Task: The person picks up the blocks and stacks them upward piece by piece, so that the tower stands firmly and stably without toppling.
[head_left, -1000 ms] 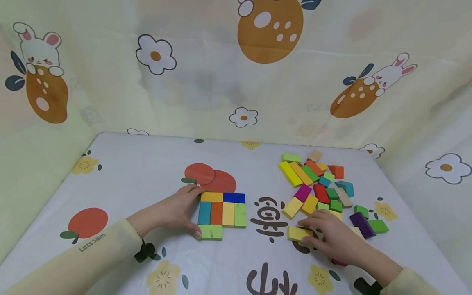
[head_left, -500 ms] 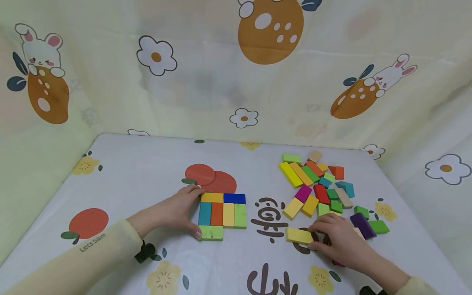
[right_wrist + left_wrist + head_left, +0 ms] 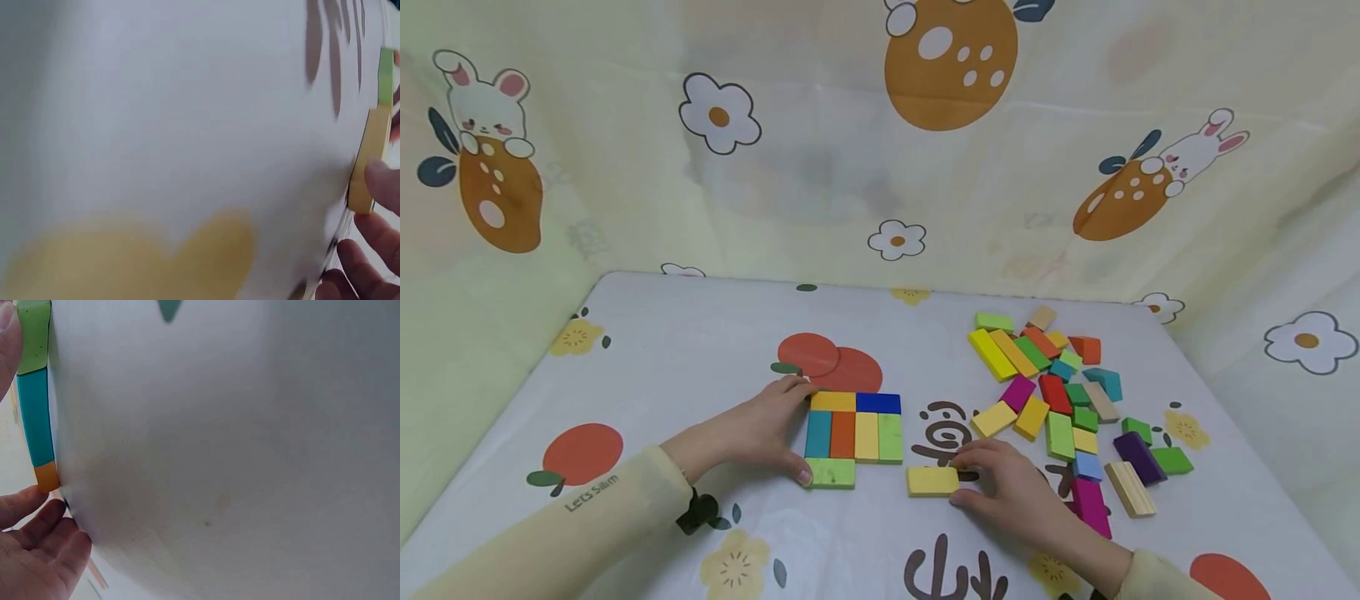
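A flat rectangle of wooden blocks lies on the cloth in the head view: an orange block (image 3: 832,402) and a blue block (image 3: 878,403) at the far side, upright teal, red, pale yellow and green ones in the middle, a light green block (image 3: 831,473) at the near left. My left hand (image 3: 756,425) spans its left side, thumb at the light green block, index fingertip at the orange block's end. My right hand (image 3: 1011,482) pinches a yellow block (image 3: 932,482) by its right end, just right of the light green block with a gap between.
A loose pile of coloured blocks (image 3: 1060,423) spreads over the right side of the table, with a magenta block (image 3: 1091,507) and a beige block (image 3: 1130,490) nearest me. A printed cloth (image 3: 685,358) covers the table, and a curtain (image 3: 812,167) hangs behind it.
My right hand has slid the yellow block leftward from the pile toward the block rectangle, uncovering blocks at the pile's near end. The left hand stays where it was.
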The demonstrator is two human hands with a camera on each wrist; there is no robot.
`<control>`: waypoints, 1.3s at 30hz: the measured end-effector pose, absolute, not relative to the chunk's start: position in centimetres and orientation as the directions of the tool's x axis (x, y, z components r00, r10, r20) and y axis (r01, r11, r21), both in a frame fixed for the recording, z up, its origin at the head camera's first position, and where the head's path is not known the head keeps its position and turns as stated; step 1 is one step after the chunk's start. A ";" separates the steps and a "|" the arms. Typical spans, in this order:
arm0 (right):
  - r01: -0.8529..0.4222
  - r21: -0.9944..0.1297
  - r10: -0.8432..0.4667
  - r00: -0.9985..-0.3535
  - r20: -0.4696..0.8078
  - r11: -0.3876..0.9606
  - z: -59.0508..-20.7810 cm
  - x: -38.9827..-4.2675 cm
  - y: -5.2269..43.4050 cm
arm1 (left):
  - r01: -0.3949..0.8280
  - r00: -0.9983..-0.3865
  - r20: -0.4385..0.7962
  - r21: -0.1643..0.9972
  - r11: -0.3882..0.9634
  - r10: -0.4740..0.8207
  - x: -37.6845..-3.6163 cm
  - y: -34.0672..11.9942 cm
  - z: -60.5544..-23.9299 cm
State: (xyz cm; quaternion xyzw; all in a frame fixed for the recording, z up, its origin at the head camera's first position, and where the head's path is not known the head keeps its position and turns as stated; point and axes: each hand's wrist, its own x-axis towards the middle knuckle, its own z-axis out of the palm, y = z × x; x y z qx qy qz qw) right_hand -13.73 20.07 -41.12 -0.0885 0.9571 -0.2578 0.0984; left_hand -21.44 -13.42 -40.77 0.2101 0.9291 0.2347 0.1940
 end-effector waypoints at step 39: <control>-0.148 -0.490 -0.226 -0.968 -0.105 0.859 -41.6 -14.7 14.0 | 0.296 -0.835 -0.272 0.511 0.807 0.479 -21.7 -13.4 -41.1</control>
